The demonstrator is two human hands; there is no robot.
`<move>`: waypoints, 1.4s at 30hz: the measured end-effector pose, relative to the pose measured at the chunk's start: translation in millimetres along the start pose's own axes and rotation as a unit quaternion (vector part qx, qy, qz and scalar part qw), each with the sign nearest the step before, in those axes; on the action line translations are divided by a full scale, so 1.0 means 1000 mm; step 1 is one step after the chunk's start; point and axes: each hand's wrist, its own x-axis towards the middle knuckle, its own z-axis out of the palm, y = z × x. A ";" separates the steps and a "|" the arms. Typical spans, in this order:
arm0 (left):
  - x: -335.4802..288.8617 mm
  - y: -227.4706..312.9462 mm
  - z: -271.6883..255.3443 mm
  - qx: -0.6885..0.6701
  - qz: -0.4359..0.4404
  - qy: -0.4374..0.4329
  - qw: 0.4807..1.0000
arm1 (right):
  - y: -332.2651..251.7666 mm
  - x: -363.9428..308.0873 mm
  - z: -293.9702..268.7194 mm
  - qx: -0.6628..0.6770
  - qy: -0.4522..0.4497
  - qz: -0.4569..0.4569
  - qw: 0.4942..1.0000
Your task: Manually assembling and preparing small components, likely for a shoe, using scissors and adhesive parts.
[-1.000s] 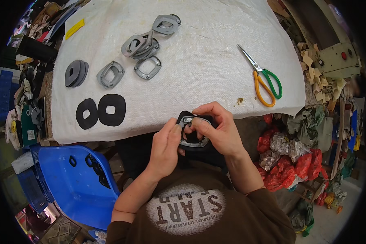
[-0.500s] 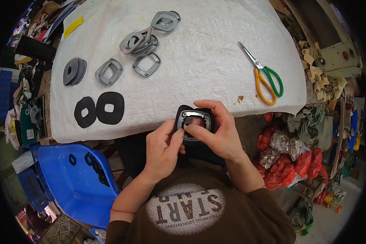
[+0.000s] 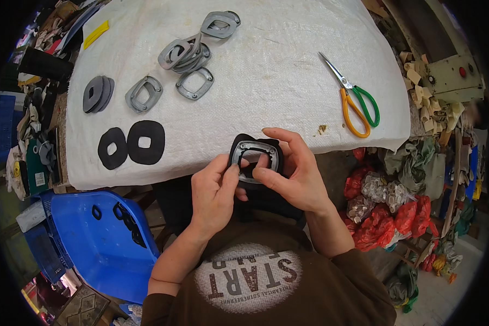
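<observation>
Just over the near edge of the cloth-covered table, both hands hold a grey metal frame (image 3: 260,146), rounded-square with small studs at its corners. A black pad (image 3: 243,138) lies against it and shows past its upper edge. My left hand (image 3: 214,190) pinches the frame's left side between thumb and fingers. The right thumb presses on the frame's lower right; behind the right side curl fingers of my right hand (image 3: 298,182), the index finger raised at the top. Two black ring-shaped pads (image 3: 154,144) lie flat on the left of the table.
More grey frames (image 3: 195,84) lie farther back, some piled. A stack of grey pads (image 3: 92,98) sits at the left. Scissors (image 3: 352,95) with orange and green handles rest on the right. A blue tub (image 3: 100,255) holding black rings stands lower left; red plastic bags (image 3: 372,231) lie right.
The frame and pad have tilted slightly, and both hands have shifted a little up and left. Right fingers have spread somewhat around the frame's right side.
</observation>
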 end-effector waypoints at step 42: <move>-0.003 0.001 0.005 -0.081 0.020 0.012 0.996 | 0.006 -0.003 -0.006 0.026 0.026 -0.037 0.999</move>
